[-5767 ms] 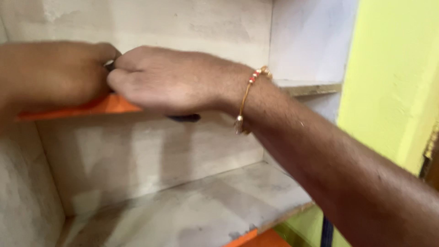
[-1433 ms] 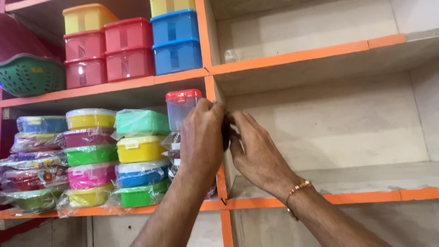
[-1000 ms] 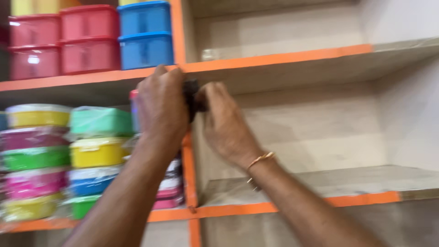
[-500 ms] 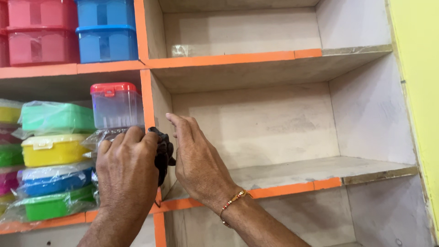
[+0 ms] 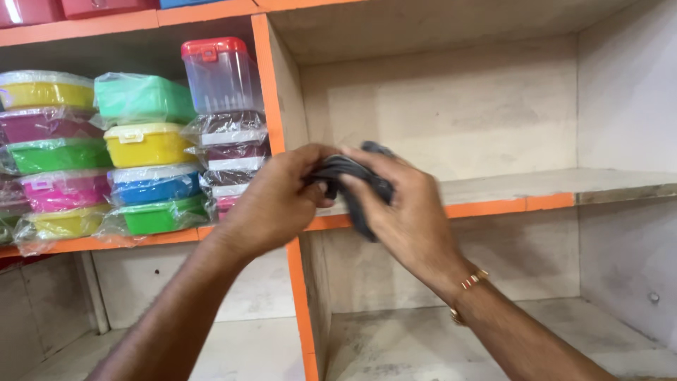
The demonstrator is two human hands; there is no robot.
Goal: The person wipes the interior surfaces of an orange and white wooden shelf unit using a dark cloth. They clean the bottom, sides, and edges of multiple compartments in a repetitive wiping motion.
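My left hand (image 5: 271,204) and my right hand (image 5: 409,212) both grip a crumpled dark grey cloth (image 5: 352,176), held between them in front of the orange-edged shelf upright (image 5: 271,92). A thin bracelet with red beads (image 5: 469,286) circles my right wrist. The cloth hangs partly over my right hand's fingers; part of it is hidden inside both fists. Both hands hover just before the front lip of the middle shelf (image 5: 508,204).
Stacked plastic lunch boxes in yellow (image 5: 144,144), green (image 5: 151,215), pink (image 5: 60,190) and blue (image 5: 159,183), several in clear wrap, fill the left bay. A clear box with a red lid (image 5: 222,74) tops one stack. The right bay has bare grey shelves.
The view has swung down and right since a second ago. My hands stay together on the dark cloth, now lower, at the middle shelf's edge.
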